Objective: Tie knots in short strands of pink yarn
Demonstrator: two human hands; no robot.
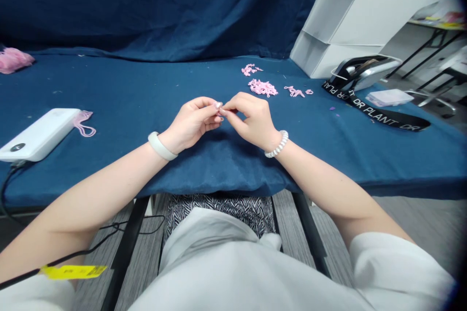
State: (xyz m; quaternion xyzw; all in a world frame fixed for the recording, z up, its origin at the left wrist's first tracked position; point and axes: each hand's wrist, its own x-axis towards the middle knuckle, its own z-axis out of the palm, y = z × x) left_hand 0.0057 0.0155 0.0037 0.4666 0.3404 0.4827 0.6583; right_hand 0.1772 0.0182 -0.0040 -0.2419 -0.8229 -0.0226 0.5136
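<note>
Left hand: the left hand [192, 120] is curled, and its fingertips [218, 105] press toward the right hand, with a white bangle [162, 146] on the wrist.
Right hand: the right hand [252, 122] is also curled, with a pearl-like bracelet [277, 144] on the wrist.
Fingers: both hands pinch closely together on a small pinkish piece [220, 113], which is mostly hidden, so its shape I cannot tell.
Near edge: the blue cloth-covered table [219, 170] lies under the hands.
Left side: a white power bank [38, 134] lies at the left edge, just beside a pink loop of cord [84, 124].
Middle, far: pink pieces [262, 88] lie in small heaps ahead of the hands.
Right side: a black strap [379, 112] shows the white words "DR PLANT", near a clear plastic box [388, 98].
Far left corner: a pink bundle [12, 60] lies there.
Far right corner: a white shelf unit [339, 22] stands behind the table.
</note>
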